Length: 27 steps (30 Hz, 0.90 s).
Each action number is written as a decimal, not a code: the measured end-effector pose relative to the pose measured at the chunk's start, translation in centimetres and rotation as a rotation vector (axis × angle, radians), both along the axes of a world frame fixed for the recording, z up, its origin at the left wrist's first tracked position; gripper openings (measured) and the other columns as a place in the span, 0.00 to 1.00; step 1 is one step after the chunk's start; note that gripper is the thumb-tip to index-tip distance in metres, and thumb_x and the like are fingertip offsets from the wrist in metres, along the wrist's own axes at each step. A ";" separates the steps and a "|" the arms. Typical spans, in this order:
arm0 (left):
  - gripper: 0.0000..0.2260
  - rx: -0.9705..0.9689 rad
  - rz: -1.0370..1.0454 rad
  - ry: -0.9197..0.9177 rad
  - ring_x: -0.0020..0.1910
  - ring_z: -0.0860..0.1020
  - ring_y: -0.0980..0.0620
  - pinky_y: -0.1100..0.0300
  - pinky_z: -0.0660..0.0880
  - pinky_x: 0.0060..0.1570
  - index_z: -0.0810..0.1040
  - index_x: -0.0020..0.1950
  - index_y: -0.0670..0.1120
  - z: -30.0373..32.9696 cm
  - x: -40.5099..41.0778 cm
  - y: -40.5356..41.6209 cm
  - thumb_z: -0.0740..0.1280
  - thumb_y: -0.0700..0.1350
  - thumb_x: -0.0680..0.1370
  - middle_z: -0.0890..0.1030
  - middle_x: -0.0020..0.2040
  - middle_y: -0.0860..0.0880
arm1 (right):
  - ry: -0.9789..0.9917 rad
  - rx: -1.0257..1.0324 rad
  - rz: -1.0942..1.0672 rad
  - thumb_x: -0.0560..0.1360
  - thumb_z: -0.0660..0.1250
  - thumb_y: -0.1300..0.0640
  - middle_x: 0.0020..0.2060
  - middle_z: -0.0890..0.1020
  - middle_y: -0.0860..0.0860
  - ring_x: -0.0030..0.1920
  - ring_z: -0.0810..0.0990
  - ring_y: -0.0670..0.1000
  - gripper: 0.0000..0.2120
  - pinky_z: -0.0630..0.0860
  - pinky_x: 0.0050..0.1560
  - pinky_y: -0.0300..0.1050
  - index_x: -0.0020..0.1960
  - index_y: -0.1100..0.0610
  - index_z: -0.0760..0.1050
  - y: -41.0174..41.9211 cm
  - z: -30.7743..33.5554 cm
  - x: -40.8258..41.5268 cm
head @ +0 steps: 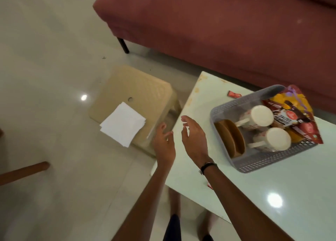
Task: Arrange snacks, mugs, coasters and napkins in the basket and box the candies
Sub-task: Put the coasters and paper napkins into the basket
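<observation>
Reaching with left hand and right hand, both loose and holding nothing, toward napkins on stool; probably gathering them next for basket.

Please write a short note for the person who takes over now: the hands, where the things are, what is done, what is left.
Left hand and right hand: both open, holding nothing, reaching toward the stool.
Basket on the table: two mugs, brown coasters and snack packets are in it.
Napkins: stacked on the stool, not in the basket yet.
A red candy lies on the table behind the basket.
Left: napkins into the basket, candies boxed. No candy box is in view.
</observation>
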<state>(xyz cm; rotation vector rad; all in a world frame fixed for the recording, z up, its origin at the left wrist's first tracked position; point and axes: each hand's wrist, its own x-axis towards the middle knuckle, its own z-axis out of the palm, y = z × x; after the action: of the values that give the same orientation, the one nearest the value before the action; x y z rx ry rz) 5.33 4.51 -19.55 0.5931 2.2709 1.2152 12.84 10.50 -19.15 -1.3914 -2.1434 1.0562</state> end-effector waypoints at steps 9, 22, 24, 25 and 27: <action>0.28 -0.100 0.480 -0.005 0.65 0.68 0.36 0.53 0.65 0.65 0.61 0.68 0.33 -4.0 -12.0 -5.2 0.69 0.38 0.73 0.67 0.66 0.34 | -0.104 -0.225 0.215 0.77 0.60 0.60 0.68 0.71 0.53 0.68 0.68 0.53 0.21 0.68 0.66 0.46 0.70 0.59 0.65 -1.1 -3.0 -13.9; 0.22 -0.137 0.735 -0.545 0.49 0.75 0.47 0.56 0.74 0.51 0.67 0.62 0.40 -5.5 -17.3 -4.7 0.72 0.42 0.72 0.74 0.51 0.48 | -0.153 -0.323 0.173 0.68 0.74 0.60 0.61 0.71 0.55 0.59 0.71 0.54 0.31 0.71 0.56 0.43 0.67 0.58 0.64 -1.2 -6.5 -19.6; 0.15 -0.159 0.708 -0.473 0.48 0.76 0.47 0.56 0.74 0.49 0.71 0.54 0.41 -5.3 -17.4 -4.7 0.72 0.41 0.71 0.76 0.49 0.48 | -0.107 -0.392 0.151 0.68 0.73 0.62 0.57 0.75 0.53 0.55 0.74 0.52 0.27 0.71 0.50 0.41 0.64 0.58 0.67 -1.2 -6.4 -19.5; 0.12 -0.161 0.685 -0.441 0.47 0.76 0.47 0.56 0.73 0.47 0.72 0.52 0.41 -5.0 -17.3 -4.6 0.71 0.40 0.72 0.77 0.48 0.47 | -0.095 -0.425 0.151 0.68 0.72 0.62 0.54 0.77 0.53 0.52 0.75 0.52 0.23 0.72 0.47 0.41 0.61 0.58 0.70 -1.2 -6.3 -19.4; 0.08 -0.142 0.620 -0.382 0.45 0.76 0.47 0.57 0.73 0.46 0.73 0.48 0.41 -4.4 -17.0 -4.2 0.69 0.40 0.73 0.77 0.46 0.47 | -0.068 -0.487 0.145 0.70 0.70 0.62 0.46 0.80 0.52 0.46 0.77 0.52 0.13 0.72 0.38 0.38 0.53 0.60 0.75 -1.2 -6.0 -18.9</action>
<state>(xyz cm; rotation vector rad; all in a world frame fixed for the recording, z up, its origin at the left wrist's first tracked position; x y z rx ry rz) -11.62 0.29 -23.98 -0.4051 2.2336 1.2770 -6.05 9.29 -25.18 -1.5025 -2.1489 1.6962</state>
